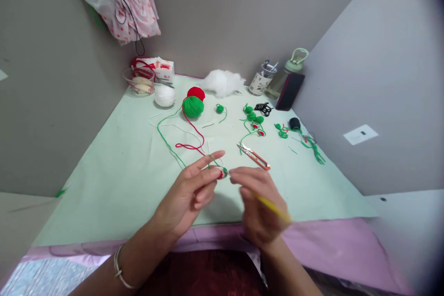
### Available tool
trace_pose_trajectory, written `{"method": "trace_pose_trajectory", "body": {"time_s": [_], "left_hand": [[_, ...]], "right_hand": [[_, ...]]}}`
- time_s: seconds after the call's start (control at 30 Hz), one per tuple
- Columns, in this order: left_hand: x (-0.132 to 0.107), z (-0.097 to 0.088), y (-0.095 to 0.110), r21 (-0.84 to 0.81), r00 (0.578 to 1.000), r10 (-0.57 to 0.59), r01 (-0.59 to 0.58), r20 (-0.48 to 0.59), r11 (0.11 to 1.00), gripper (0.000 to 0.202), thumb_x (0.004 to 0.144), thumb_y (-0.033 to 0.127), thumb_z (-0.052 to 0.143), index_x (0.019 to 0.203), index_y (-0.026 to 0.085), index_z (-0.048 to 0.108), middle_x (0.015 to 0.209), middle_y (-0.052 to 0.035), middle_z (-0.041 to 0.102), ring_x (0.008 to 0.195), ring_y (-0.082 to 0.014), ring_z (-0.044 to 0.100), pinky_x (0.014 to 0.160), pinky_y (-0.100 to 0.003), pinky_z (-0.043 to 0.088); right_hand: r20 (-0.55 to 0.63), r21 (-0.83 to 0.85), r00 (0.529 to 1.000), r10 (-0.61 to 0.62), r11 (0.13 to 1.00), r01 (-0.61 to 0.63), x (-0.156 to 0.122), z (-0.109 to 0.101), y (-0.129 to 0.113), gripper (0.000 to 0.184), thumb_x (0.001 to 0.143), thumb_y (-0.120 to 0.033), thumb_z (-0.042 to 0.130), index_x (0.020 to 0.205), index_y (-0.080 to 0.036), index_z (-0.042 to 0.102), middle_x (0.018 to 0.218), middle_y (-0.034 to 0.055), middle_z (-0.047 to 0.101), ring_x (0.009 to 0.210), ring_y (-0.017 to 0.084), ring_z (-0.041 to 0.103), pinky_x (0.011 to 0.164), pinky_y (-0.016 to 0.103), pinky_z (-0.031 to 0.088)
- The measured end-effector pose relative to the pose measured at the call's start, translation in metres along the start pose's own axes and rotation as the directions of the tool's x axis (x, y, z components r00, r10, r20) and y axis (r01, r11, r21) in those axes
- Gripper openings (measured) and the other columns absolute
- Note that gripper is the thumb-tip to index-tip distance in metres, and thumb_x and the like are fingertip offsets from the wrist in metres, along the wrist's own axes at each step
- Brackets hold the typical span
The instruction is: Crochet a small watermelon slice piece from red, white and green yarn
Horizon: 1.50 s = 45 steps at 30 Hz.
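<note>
Pinched between the thumb and fingers of my left hand (196,187) is a small red, white and green crochet piece (221,174). Green yarn runs over the raised index finger of that hand. My right hand (262,203) grips a crochet hook (272,208) with a yellow handle, blurred by motion; its tip is at the piece's right edge. Strands lead back from the left hand to a green yarn ball (193,107), a red yarn ball (196,94) and a white yarn ball (165,96). Orange-handled thread snips (255,156) lie just beyond my right hand.
Small green crochet pieces (255,115) lie at centre right, near a black clip (264,109). Along the back are white stuffing (224,82), a pen cup (262,79), a bottle (279,83) with a leaning phone (290,91), and a plastic bowl (139,82). Partition walls enclose the table (114,194).
</note>
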<state>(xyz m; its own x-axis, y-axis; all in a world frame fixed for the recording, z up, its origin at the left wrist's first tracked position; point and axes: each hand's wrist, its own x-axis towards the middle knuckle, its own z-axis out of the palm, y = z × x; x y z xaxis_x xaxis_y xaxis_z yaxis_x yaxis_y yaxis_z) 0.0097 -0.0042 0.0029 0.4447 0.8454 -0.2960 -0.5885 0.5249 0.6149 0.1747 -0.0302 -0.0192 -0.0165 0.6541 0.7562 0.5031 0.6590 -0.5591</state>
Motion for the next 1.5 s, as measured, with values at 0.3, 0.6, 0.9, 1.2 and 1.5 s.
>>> {"method": "trace_pose_trajectory", "body": {"time_s": [0.3, 0.6, 0.9, 1.2, 1.5], "left_hand": [[-0.001, 0.007, -0.008, 0.138, 0.99, 0.137, -0.134, -0.01, 0.981, 0.045, 0.08, 0.025, 0.09, 0.122, 0.019, 0.074, 0.083, 0.0039, 0.066, 0.042, 0.002, 0.042, 0.039, -0.013, 0.027], [0.006, -0.002, -0.001, -0.032, 1.0, 0.008, -0.008, -0.003, 0.999, 0.032, 0.08, 0.019, 0.087, 0.111, 0.013, 0.079, 0.06, 0.0087, 0.05, 0.041, 0.0019, 0.027, 0.039, -0.011, 0.024], [0.001, 0.005, -0.009, 0.151, 0.992, 0.127, -0.128, 0.013, 0.98, 0.033, 0.085, 0.024, 0.084, 0.117, 0.018, 0.078, 0.069, 0.0044, 0.061, 0.045, -0.0032, 0.047, 0.044, -0.017, 0.039], [-0.001, 0.001, -0.007, 0.273, 0.976, 0.216, -0.196, -0.042, 0.942, 0.031, 0.085, 0.024, 0.082, 0.115, 0.02, 0.078, 0.082, 0.0031, 0.06, 0.05, -0.0038, 0.051, 0.048, -0.019, 0.043], [0.001, 0.002, -0.014, 0.158, 0.991, 0.122, -0.112, -0.054, 0.981, 0.065, 0.079, 0.029, 0.09, 0.137, 0.017, 0.064, 0.064, 0.0094, 0.052, 0.042, -0.0029, 0.038, 0.039, -0.016, 0.03]], "right_hand": [[0.03, 0.169, 0.991, 0.129, 0.977, -0.132, 0.007, 0.003, -0.003, 0.025, 0.102, -0.011, 0.059, 0.113, -0.026, 0.077, 0.098, 0.0052, 0.078, 0.088, 0.019, 0.073, 0.075, 0.035, 0.061], [-0.099, 0.207, 0.979, 0.176, 0.966, -0.153, 0.005, -0.004, 0.004, 0.022, 0.102, -0.016, 0.06, 0.109, -0.027, 0.079, 0.084, 0.0031, 0.076, 0.074, 0.018, 0.069, 0.067, 0.035, 0.059], [0.03, 0.49, 0.911, 0.412, 0.788, -0.372, 0.008, 0.003, 0.005, 0.016, 0.103, -0.026, 0.062, 0.102, -0.024, 0.079, 0.091, 0.0039, 0.078, 0.07, 0.014, 0.069, 0.067, 0.03, 0.06], [0.025, 0.297, 0.962, 0.273, 0.917, -0.268, 0.003, -0.006, -0.002, 0.024, 0.107, -0.018, 0.05, 0.11, -0.023, 0.072, 0.096, 0.0038, 0.078, 0.076, 0.015, 0.074, 0.073, 0.032, 0.062], [0.097, -0.299, 0.97, -0.225, 0.923, 0.244, -0.009, 0.003, 0.004, 0.039, 0.096, -0.008, 0.064, 0.131, -0.024, 0.071, 0.108, 0.0106, 0.076, 0.096, 0.022, 0.073, 0.078, 0.034, 0.063]]}}
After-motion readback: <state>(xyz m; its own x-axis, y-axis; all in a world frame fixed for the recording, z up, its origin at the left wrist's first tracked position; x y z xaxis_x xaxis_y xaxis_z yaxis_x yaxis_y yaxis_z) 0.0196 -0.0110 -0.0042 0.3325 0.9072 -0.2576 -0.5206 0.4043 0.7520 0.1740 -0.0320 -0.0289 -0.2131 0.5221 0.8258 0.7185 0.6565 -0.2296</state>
